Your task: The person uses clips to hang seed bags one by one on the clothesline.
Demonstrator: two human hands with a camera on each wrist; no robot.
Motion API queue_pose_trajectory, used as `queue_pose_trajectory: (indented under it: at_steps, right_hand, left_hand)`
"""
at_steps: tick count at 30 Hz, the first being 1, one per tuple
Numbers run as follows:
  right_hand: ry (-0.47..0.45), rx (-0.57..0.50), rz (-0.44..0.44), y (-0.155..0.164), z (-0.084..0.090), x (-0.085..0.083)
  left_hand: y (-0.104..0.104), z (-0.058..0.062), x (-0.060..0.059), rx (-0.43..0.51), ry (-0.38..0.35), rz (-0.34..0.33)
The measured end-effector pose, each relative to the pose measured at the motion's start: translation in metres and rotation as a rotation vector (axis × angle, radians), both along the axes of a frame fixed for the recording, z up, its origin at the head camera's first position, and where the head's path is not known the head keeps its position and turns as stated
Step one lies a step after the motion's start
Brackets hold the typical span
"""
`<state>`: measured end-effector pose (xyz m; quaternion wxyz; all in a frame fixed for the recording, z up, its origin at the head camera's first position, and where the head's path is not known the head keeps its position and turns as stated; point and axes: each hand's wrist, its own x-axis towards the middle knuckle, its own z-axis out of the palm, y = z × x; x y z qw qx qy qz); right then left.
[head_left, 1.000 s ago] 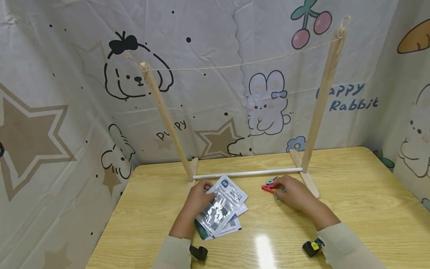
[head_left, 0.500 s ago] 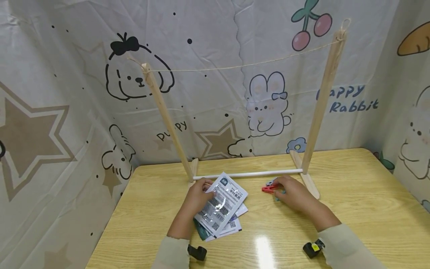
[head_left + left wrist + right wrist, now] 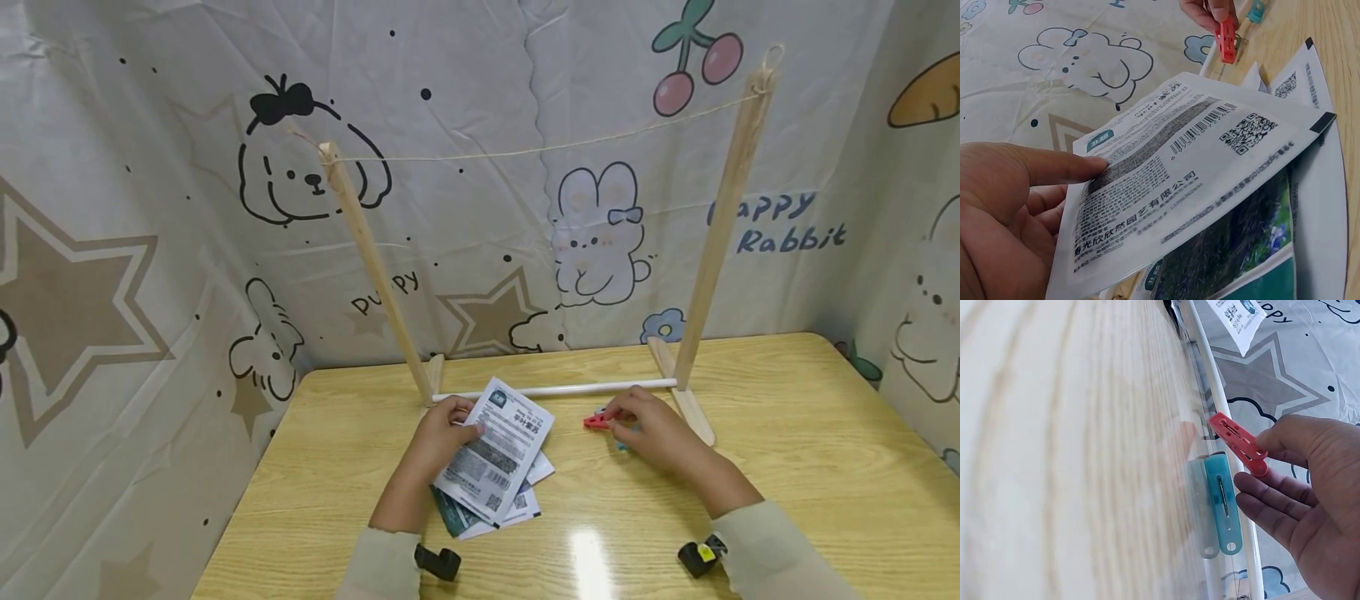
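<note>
My left hand [image 3: 442, 437] pinches a white seed packet [image 3: 502, 454] by its left edge, thumb on the printed back. The packet is tilted up over other packets, one with a plant picture and green band [image 3: 1241, 250], another white one [image 3: 1325, 181] beside it. With thumb and fingertips, my right hand [image 3: 652, 425] pinches a red clothespin [image 3: 1237, 440], held low near the white rod. A teal clothespin [image 3: 1224, 506] lies on the table just below those fingers, mostly hidden by the hand in the head view.
Behind the hands stands a wooden frame with a left post [image 3: 375, 275], a right post [image 3: 723, 233] and a white rod [image 3: 592, 389] along the base. A thin string [image 3: 540, 151] spans the post tops. The wooden table [image 3: 615, 500] meets a printed cloth backdrop [image 3: 465, 217].
The left hand has tipped the top packet up a little, so its print shows and the glare has faded. The right fingers have shifted slightly around the red clothespin, covering the grey one more.
</note>
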<state>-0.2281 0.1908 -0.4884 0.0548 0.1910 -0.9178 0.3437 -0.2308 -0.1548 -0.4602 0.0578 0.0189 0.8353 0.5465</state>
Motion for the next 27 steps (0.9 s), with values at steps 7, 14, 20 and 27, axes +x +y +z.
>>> queue_pose_trajectory:
  at_steps: [7, 14, 20, 27]
  right_hand:
    - [-0.001, -0.019, 0.018, 0.0013, 0.0012, -0.0009]
    - [-0.003, -0.027, 0.01, 0.0012, 0.0017, -0.0023]
    - [0.011, -0.039, 0.007, 0.001, 0.0024, -0.0027]
    - [0.028, -0.065, 0.011, 0.0006, 0.0036, -0.0012]
  left_hand:
    - [0.0003, 0.0035, 0.002, 0.061, -0.017, 0.027]
    - [0.0009, 0.0059, 0.0024, 0.149, -0.03, 0.043]
    - [-0.0002, 0.0068, 0.0017, 0.173, -0.054, 0.045]
    - [-0.0041, 0.0082, 0.0005, 0.221, -0.079, 0.045]
